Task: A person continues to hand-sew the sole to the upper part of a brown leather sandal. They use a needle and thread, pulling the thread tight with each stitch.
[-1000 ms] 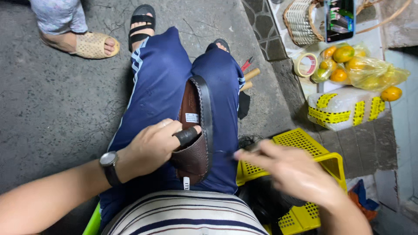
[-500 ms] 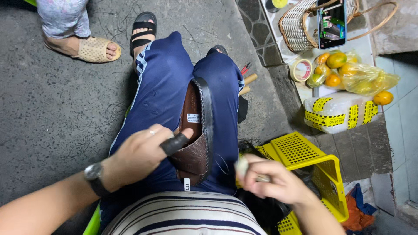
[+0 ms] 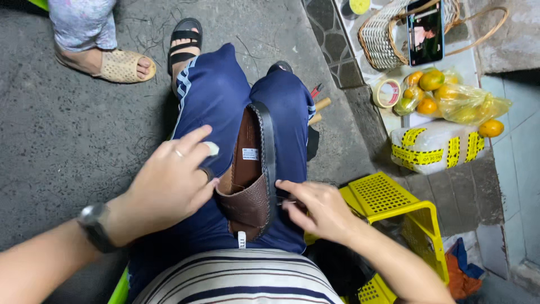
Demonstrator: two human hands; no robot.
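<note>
Brown shoe [image 3: 250,186] lies on lap, between both hands. Left hand [image 3: 169,188] fingers curled loosely against its side. Right hand [image 3: 315,211] fingertips pinch something small at sole edge; can't tell what.

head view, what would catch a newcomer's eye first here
A brown shoe lies in the lap between the knees, the left hand gripping its side and the right hand pinching at its edge. At right sit a yellow crate and a bag of oranges.
</note>
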